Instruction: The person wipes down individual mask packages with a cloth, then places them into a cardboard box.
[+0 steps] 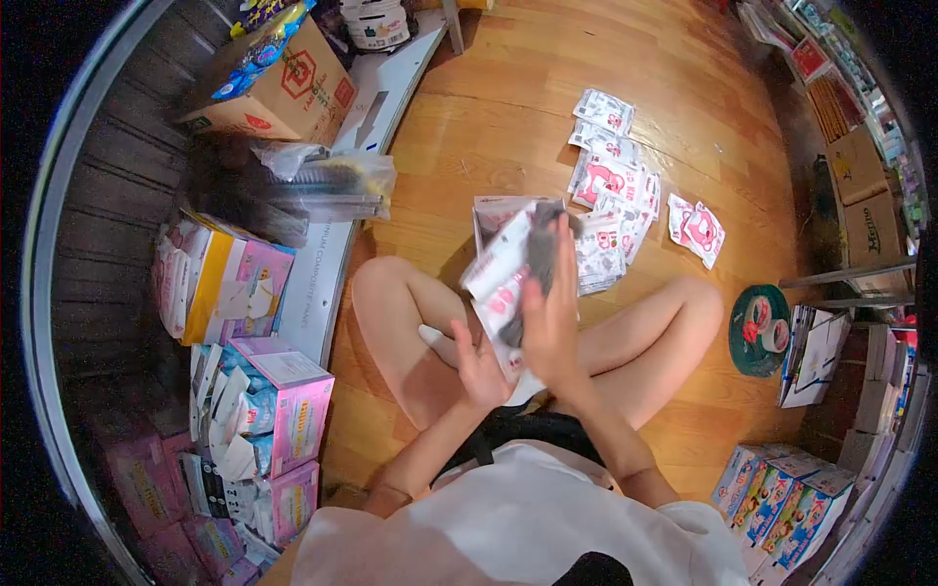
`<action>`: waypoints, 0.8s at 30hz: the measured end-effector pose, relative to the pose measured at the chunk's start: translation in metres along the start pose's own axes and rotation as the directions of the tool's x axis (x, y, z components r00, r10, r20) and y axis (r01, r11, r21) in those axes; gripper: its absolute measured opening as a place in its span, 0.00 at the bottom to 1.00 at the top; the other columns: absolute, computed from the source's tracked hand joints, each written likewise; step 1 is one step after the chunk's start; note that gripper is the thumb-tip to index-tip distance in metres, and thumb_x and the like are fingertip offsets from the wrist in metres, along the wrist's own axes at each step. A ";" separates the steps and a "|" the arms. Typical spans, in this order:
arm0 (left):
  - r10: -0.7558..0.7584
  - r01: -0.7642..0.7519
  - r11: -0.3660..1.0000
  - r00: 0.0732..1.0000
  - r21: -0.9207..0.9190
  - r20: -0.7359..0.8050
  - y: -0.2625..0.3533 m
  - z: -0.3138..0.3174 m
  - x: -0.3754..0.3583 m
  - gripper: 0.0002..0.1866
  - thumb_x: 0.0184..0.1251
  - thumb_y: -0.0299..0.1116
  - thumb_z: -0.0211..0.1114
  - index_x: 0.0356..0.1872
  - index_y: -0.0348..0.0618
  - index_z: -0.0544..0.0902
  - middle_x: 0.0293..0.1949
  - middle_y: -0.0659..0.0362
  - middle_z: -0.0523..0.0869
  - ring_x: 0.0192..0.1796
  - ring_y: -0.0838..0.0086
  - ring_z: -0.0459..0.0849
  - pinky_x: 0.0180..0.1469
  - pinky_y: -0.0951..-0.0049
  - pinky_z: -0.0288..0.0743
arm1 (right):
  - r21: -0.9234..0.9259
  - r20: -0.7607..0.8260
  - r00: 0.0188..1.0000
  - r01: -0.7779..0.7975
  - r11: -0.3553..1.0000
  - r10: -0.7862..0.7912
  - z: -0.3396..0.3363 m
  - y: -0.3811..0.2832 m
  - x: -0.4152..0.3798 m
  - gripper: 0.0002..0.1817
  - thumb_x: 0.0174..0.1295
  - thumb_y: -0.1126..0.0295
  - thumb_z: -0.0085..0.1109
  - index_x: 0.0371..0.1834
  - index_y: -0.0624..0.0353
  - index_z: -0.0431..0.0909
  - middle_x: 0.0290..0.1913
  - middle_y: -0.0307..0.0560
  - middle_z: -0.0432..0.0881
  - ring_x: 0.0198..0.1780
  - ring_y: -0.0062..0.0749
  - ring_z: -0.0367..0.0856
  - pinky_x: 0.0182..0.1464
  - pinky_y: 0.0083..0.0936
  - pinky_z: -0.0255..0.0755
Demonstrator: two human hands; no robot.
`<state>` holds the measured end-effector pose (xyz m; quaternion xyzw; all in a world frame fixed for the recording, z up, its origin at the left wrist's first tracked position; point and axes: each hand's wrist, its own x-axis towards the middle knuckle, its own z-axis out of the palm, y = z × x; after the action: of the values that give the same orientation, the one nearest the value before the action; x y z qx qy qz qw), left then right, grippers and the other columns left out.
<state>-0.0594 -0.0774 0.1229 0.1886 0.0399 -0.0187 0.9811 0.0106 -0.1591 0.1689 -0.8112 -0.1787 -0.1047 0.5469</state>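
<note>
A white packet with pink print is tilted in front of my lap, blurred by motion, with a dark grey patch along its right side. My right hand lies along that side, long fingers pointing away from me and thumb across the dark part. Close to the packet's lower end, my left hand has its palm turned up and its fingers apart. Behind the packet is an open box, partly hidden by it. Several similar packets lie overlapped on the wooden floor, and a single packet lies to their right.
On the left, a low shelf holds a cardboard carton, plastic-wrapped goods and pink boxes. To my right are a green round tray with tape rolls, and colourful boxes by a stocked shelf.
</note>
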 end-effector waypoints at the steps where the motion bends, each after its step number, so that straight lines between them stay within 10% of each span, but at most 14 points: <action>1: -0.018 0.054 0.983 0.981 0.178 -0.195 0.001 0.014 0.000 0.54 0.62 0.78 0.33 0.75 0.39 0.48 0.72 0.55 0.62 0.72 0.64 0.64 0.72 0.63 0.56 | 0.078 0.011 1.000 -0.026 0.997 0.025 -0.004 0.003 0.009 0.35 0.69 0.60 0.44 0.71 0.77 0.52 0.76 0.66 0.46 0.77 0.64 0.41 0.74 0.54 0.37; 9: 0.027 0.053 0.843 0.990 0.536 -0.140 0.022 -0.030 0.001 0.51 0.66 0.74 0.29 0.74 0.37 0.53 0.73 0.52 0.59 0.75 0.63 0.56 0.76 0.63 0.47 | 0.270 0.321 0.907 0.189 0.944 -0.273 0.013 -0.007 -0.052 0.34 0.67 0.61 0.44 0.70 0.77 0.55 0.76 0.67 0.47 0.77 0.66 0.38 0.74 0.59 0.29; 14: -0.083 0.073 0.627 0.996 0.776 -0.027 0.031 0.001 -0.007 0.44 0.73 0.66 0.25 0.75 0.37 0.48 0.75 0.54 0.53 0.76 0.65 0.51 0.77 0.65 0.40 | 0.138 0.068 0.988 0.127 0.982 -0.138 0.023 0.007 -0.004 0.33 0.69 0.59 0.39 0.73 0.70 0.53 0.77 0.62 0.48 0.78 0.62 0.40 0.74 0.58 0.29; 22: -0.048 0.130 0.759 0.988 0.638 -0.144 0.033 -0.027 -0.010 0.35 0.79 0.52 0.26 0.74 0.31 0.49 0.75 0.50 0.55 0.76 0.61 0.54 0.76 0.63 0.42 | 0.189 0.158 0.960 0.202 0.961 -0.233 0.034 -0.001 -0.036 0.32 0.71 0.56 0.38 0.71 0.70 0.56 0.76 0.61 0.52 0.78 0.56 0.45 0.74 0.56 0.32; 24: -0.026 -0.170 0.333 0.981 0.927 0.190 0.038 -0.025 -0.020 0.37 0.78 0.55 0.22 0.74 0.32 0.48 0.75 0.49 0.54 0.76 0.65 0.54 0.75 0.66 0.45 | 0.082 0.163 0.971 0.164 0.983 -0.175 0.025 0.011 -0.022 0.32 0.71 0.56 0.39 0.71 0.70 0.55 0.75 0.63 0.54 0.78 0.56 0.46 0.74 0.56 0.32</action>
<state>-0.0788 -0.0327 0.1159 0.7180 -0.0706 -0.0108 0.6924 -0.0060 -0.1432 0.1419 -0.7800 -0.2966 -0.0757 0.5459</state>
